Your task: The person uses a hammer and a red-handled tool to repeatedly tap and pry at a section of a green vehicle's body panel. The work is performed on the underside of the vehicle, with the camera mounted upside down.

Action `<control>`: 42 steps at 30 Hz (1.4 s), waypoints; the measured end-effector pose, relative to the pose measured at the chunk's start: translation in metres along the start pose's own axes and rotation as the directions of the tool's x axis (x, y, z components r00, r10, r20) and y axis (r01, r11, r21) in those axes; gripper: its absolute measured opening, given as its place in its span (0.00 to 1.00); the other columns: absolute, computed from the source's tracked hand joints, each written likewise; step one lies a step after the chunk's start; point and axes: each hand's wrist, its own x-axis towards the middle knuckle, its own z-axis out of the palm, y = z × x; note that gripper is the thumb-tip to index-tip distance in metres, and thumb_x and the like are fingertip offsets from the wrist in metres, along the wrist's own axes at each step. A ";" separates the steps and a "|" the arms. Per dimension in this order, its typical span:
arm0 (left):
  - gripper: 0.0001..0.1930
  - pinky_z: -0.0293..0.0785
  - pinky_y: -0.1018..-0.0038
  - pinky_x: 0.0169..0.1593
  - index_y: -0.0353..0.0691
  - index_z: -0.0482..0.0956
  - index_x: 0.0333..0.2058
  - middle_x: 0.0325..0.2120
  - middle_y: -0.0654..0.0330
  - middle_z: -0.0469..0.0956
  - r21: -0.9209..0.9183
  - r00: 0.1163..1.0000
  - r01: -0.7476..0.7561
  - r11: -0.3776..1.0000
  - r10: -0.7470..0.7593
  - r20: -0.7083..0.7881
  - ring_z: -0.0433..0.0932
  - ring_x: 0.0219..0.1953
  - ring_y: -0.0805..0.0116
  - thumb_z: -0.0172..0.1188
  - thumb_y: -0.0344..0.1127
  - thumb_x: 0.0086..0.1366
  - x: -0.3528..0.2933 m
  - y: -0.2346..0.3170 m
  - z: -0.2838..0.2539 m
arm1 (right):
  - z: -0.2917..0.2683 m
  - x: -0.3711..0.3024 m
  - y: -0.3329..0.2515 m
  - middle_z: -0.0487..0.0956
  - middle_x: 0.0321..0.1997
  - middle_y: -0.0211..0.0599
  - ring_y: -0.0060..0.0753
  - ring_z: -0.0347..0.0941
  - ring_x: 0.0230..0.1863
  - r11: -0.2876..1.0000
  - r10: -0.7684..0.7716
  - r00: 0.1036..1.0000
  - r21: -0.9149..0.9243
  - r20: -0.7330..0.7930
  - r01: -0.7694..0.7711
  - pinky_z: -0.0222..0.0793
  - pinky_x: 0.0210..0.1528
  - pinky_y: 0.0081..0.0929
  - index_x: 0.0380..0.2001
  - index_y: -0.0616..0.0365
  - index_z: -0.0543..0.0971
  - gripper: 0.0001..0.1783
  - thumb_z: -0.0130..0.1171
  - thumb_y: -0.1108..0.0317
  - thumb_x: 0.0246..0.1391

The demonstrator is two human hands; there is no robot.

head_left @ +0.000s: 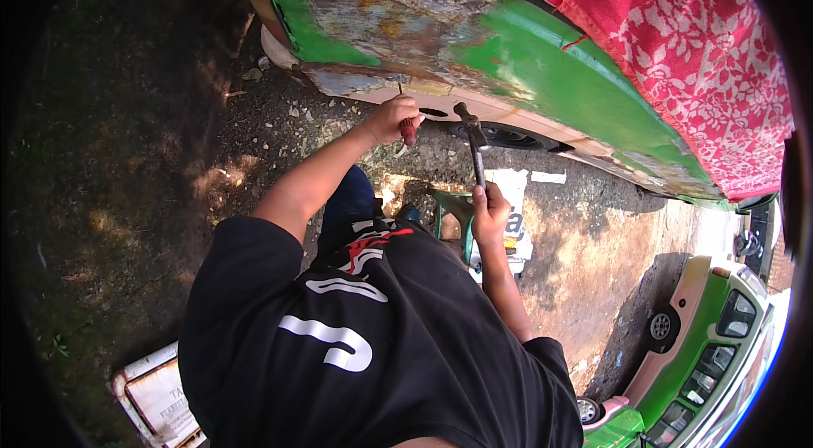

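My left hand (392, 120) is closed around a screwdriver with a red handle (408, 134); its thin shaft points up at the lower edge of a vehicle's side panel (406, 12). Whether the tip touches the metal is hard to make out. The panel is green, with a wide scraped, rusty patch of bare metal. My right hand (491, 215) grips the dark handle of a hammer (472, 128). The hammer's head is raised to the right of the screwdriver, apart from it and near the pinkish lower strip of the body.
A red cloth with white flowers (677, 41) drapes over the vehicle. Its wheel (512, 136) shows under the body. A green stool (455, 209) and white papers (514, 185) lie below my hands. Another green van (694, 363) stands right. A white metal panel (161, 397) lies lower left.
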 end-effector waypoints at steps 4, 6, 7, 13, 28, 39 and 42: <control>0.16 0.67 0.62 0.36 0.36 0.68 0.19 0.22 0.56 0.68 -0.010 1.000 0.004 1.000 -0.004 0.007 0.70 0.30 0.55 0.60 0.35 0.64 0.001 -0.002 -0.001 | -0.001 -0.001 -0.007 0.72 0.17 0.29 0.18 0.62 0.22 0.999 -0.035 0.999 -0.016 0.007 0.035 0.59 0.25 0.23 0.32 0.67 0.78 0.18 0.56 0.59 0.63; 0.16 0.67 0.62 0.36 0.37 0.69 0.20 0.22 0.57 0.68 -0.002 0.999 0.004 1.000 -0.004 0.042 0.70 0.30 0.55 0.60 0.35 0.64 0.002 -0.003 -0.003 | -0.001 0.000 -0.006 0.72 0.17 0.29 0.18 0.62 0.22 1.000 -0.023 1.000 -0.007 0.006 0.023 0.60 0.25 0.23 0.32 0.67 0.78 0.18 0.56 0.59 0.63; 0.15 0.67 0.62 0.36 0.38 0.69 0.20 0.22 0.57 0.68 -0.001 0.998 0.005 1.000 -0.005 0.059 0.70 0.30 0.55 0.59 0.36 0.65 0.002 -0.003 -0.003 | -0.002 -0.001 -0.005 0.71 0.17 0.30 0.19 0.63 0.22 1.000 -0.016 1.000 -0.005 0.007 0.016 0.60 0.25 0.23 0.31 0.67 0.78 0.18 0.56 0.59 0.63; 0.13 0.67 0.62 0.37 0.40 0.69 0.20 0.22 0.58 0.68 0.001 0.997 0.020 1.000 -0.020 0.078 0.71 0.30 0.55 0.59 0.34 0.63 0.007 -0.007 0.001 | -0.004 0.001 -0.001 0.74 0.18 0.41 0.33 0.69 0.18 0.997 -0.050 0.999 -0.059 0.021 0.051 0.65 0.25 0.31 0.34 0.65 0.78 0.13 0.56 0.63 0.62; 0.08 0.70 0.63 0.37 0.37 0.73 0.22 0.22 0.55 0.73 -0.113 0.985 0.170 0.979 -0.165 0.054 0.75 0.31 0.54 0.60 0.32 0.57 0.028 -0.005 0.000 | 0.013 -0.010 0.006 0.75 0.21 0.50 0.56 0.74 0.23 0.963 -0.234 0.968 -0.117 0.088 0.243 0.68 0.26 0.43 0.40 0.63 0.75 0.09 0.54 0.68 0.62; 0.09 0.68 0.63 0.35 0.35 0.73 0.22 0.20 0.54 0.72 -0.138 0.978 0.208 0.968 -0.205 0.035 0.73 0.28 0.55 0.60 0.29 0.62 0.032 -0.002 0.007 | 0.010 -0.004 0.019 0.73 0.19 0.50 0.56 0.74 0.22 0.950 -0.271 0.963 -0.163 0.002 0.268 0.67 0.25 0.44 0.38 0.60 0.75 0.10 0.53 0.64 0.63; 0.11 0.68 0.63 0.35 0.35 0.72 0.21 0.20 0.55 0.72 -0.180 0.966 0.255 0.950 -0.240 0.099 0.73 0.28 0.55 0.60 0.29 0.62 0.034 0.002 0.009 | 0.012 0.003 0.019 0.74 0.19 0.51 0.59 0.73 0.23 0.953 -0.109 0.992 -0.277 0.056 0.120 0.66 0.25 0.45 0.37 0.61 0.74 0.09 0.53 0.65 0.63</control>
